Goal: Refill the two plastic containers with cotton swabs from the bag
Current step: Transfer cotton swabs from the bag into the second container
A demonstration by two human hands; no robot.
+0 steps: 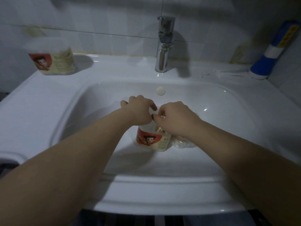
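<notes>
First container (151, 141) stands in the sink (48, 95) basin, centre. Left hand (138, 110) is curled over its rim, gripping. Right hand (175, 118) pinches a few cotton swabs (162, 117) at the mouth. The bag (182, 144) lies at the container's 4 o'clock, under that wrist. Second container (53, 61) is at 10 o'clock on the ledge, well apart. Risk: curved basin floor – if the grip slackens the container tips and swabs scatter into the bowl.

Both arms fwd; L hand (139, 110) curled, R hand (176, 119) in pinch.

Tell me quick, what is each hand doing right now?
Left hand: grips the container by its top.
Right hand: pinches cotton swabs over it.
</notes>
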